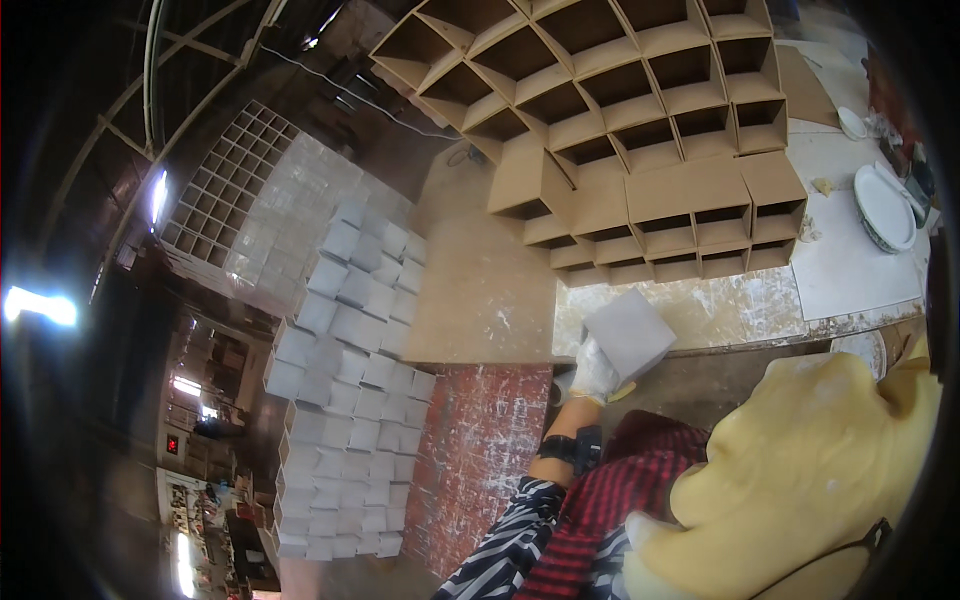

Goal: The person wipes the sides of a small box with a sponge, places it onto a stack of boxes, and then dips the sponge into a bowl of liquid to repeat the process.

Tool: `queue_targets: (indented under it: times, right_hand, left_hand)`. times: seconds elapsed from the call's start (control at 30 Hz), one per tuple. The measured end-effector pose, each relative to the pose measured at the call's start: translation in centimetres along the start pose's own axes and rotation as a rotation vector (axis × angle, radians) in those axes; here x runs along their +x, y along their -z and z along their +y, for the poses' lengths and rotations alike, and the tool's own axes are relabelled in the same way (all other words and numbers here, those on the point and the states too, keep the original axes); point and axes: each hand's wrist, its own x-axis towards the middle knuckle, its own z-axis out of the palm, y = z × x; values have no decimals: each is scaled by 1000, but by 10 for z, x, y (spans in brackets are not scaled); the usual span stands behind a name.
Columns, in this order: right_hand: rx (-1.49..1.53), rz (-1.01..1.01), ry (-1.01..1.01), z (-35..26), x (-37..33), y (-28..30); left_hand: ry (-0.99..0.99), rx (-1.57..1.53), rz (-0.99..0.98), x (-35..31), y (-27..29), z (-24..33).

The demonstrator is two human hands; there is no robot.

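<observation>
My left hand (597, 374), in a whitish glove with a dark strap at the wrist, is closed on the near left side of a pale grey square box (632, 333). The box is tilted and held over the front edge of the worktable (690, 312). Behind it rise stacked brown cardboard boxes (640, 140), most with their open ends facing me. My right hand does not show. A yellow apron (790, 440) and a red checked cloth (620, 490) cover the lower right of the picture.
Many pale grey boxes (350, 400) are stacked on the left, beside a scuffed red board (475, 450). A brown board (480, 280) lies between the stacks. On the right are a white oval basin (885, 207), a small bowl (852, 123) and a white sheet (855, 275).
</observation>
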Motion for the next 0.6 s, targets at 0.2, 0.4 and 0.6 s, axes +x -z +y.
queue_targets:
  times: [0.2, 0.4, 0.6]
  right_hand:
    - [-85, 19, -94, -20, 0, -2]
    - [-174, 29, -289, -34, 1, -8]
    - [-197, 16, -434, -32, 6, -13]
  left_hand:
    - [10, 4, 122, -12, -10, 6]
    - [64, 10, 66, 2, -14, 22]
    - [31, 76, 11, 9, -15, 14]
